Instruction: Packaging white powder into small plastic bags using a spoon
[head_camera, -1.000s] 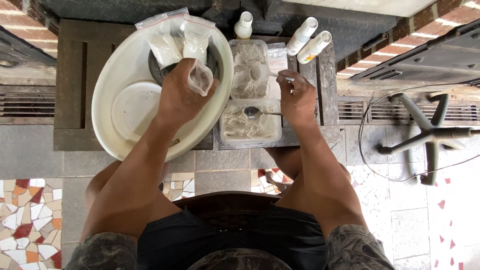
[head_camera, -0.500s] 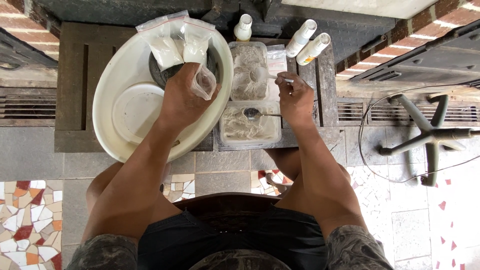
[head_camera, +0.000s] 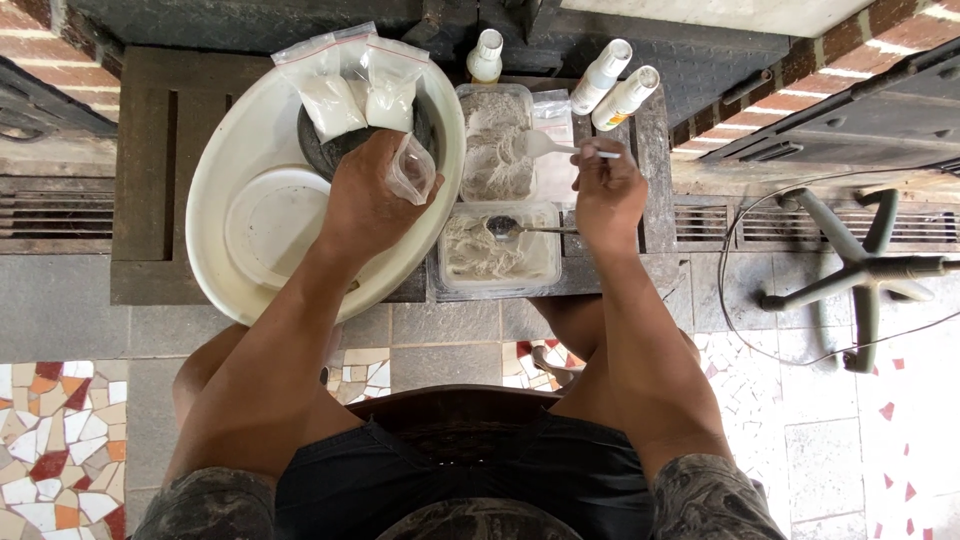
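Two clear tubs sit on the dark worktop (head_camera: 140, 180): the far tub (head_camera: 492, 140) and the near tub (head_camera: 500, 255), both holding pale stringy shreds, a metal spoon (head_camera: 505, 228) lying in the nearer. Left hand (head_camera: 365, 200) pinches a small clear bag (head_camera: 412, 170) over the white basin (head_camera: 240, 150). Right hand (head_camera: 608, 195) grips a white plastic spoon (head_camera: 545, 147) over the far tub. Two filled powder bags (head_camera: 355, 90) lean in a dark bowl (head_camera: 320, 150); three white bottles (head_camera: 600, 85) stand behind.

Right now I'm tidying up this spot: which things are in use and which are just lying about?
In use: small clear bag in left hand; white plastic spoon in right hand; two clear tubs; filled bags; white basin.

Lying about: metal spoon; three white bottles; fan stand.
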